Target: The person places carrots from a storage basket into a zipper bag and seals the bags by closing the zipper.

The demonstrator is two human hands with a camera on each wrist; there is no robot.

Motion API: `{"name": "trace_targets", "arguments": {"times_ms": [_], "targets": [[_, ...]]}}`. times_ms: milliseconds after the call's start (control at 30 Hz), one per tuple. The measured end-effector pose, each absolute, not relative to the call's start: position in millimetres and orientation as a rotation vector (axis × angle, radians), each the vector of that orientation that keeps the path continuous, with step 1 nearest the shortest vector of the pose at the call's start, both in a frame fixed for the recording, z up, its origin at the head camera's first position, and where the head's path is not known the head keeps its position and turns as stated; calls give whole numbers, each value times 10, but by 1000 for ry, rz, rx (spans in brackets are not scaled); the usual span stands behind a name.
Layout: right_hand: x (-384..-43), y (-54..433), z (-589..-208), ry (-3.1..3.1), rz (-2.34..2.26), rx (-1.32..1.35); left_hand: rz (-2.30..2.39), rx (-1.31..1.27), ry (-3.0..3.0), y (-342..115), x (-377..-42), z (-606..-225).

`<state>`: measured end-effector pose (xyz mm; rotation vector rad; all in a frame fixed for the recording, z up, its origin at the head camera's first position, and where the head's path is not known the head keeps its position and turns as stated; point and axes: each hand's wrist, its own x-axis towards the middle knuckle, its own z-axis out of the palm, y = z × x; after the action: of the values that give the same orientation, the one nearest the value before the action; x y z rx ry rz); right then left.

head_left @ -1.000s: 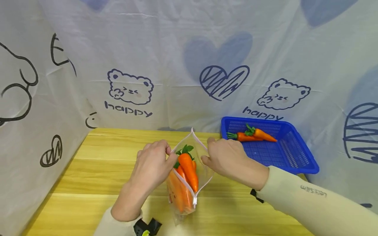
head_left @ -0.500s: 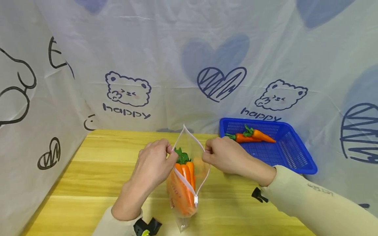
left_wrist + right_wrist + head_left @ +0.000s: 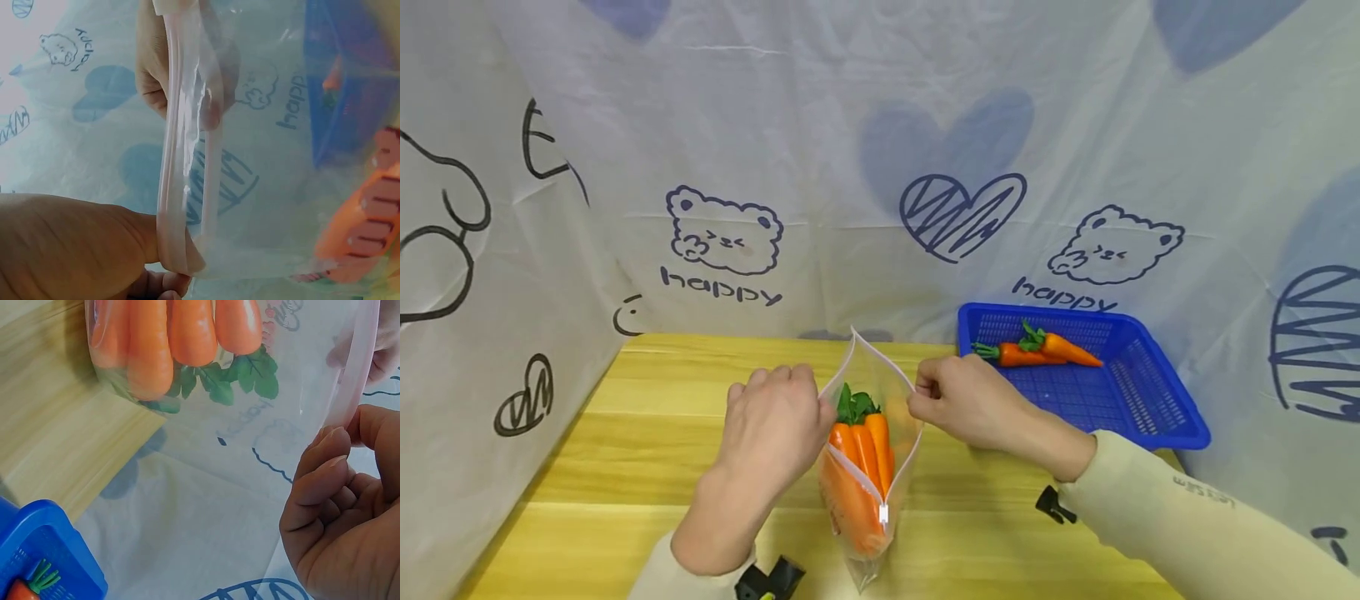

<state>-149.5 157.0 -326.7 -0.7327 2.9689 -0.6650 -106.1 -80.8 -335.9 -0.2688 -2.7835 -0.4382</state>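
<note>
Between my hands hangs a clear zip bag (image 3: 853, 492) with a pale pink rim and a white slider (image 3: 883, 513) at its near corner. Its mouth gapes. Several carrots (image 3: 867, 454) stand inside, green leaves up. My left hand (image 3: 775, 429) pinches the left side of the rim between thumb and fingers; the left wrist view shows the thumb (image 3: 81, 240) against the zip strip. My right hand (image 3: 966, 400) pinches the opposite side of the rim, and in the right wrist view its fingers (image 3: 325, 462) curl at the bag's edge.
A blue plastic basket (image 3: 1172, 417) stands at the right rear of the wooden table (image 3: 647, 450), with two carrots (image 3: 1063, 350) in it. White printed cloth (image 3: 842, 250) hangs behind the table and along its sides.
The carrots have settled lower and more upright in the bag. My right hand has closed on the rim. Bag and left hand have shifted slightly left.
</note>
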Motion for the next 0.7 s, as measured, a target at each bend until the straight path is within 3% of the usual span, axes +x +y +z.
{"name": "trace_targets", "arguments": {"times_ms": [367,700], "targets": [[-1546,1787,-3305,2999,-740,-722,-377,-386,-2590,-824,-1085,-3433],[-2143,2664,-3497,3148,-388,-435,-514,-372,-2689,-801,-1107,-3454]]}}
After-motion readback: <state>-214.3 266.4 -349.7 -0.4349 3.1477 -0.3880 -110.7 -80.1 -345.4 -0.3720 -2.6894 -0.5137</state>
